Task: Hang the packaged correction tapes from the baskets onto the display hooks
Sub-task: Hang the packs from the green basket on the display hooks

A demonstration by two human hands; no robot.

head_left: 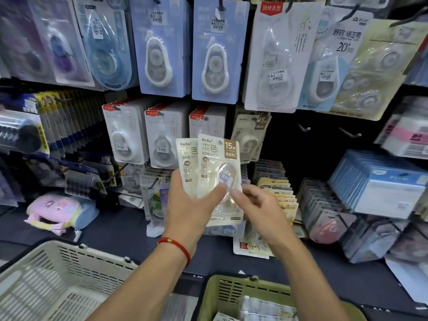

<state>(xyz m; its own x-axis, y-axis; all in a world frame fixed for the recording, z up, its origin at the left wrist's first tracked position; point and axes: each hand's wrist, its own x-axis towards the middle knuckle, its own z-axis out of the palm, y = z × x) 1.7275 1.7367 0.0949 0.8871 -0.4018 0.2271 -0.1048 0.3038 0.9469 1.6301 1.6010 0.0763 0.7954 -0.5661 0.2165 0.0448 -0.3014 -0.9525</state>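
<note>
My left hand (187, 206) grips a small fan of cream packaged correction tapes (214, 163) in front of the display, thumb across the front pack's clear blister. My right hand (257, 206) is beside it, its fingertips touching the lower right edge of the front pack. A matching cream pack (249, 135) hangs on a hook just behind and to the right. Two bare black hooks (305, 129) (352, 134) stick out further right. A cream basket (69, 279) sits at the lower left, and a green basket (234, 295) holding more packs sits at the bottom centre.
Rows of hanging correction tape packs (212, 54) fill the wall above. Stacked blue boxes (382, 181) stand at the right, upright card packs (278, 193) sit on the dark shelf, and a pink pouch (55, 212) lies at the left.
</note>
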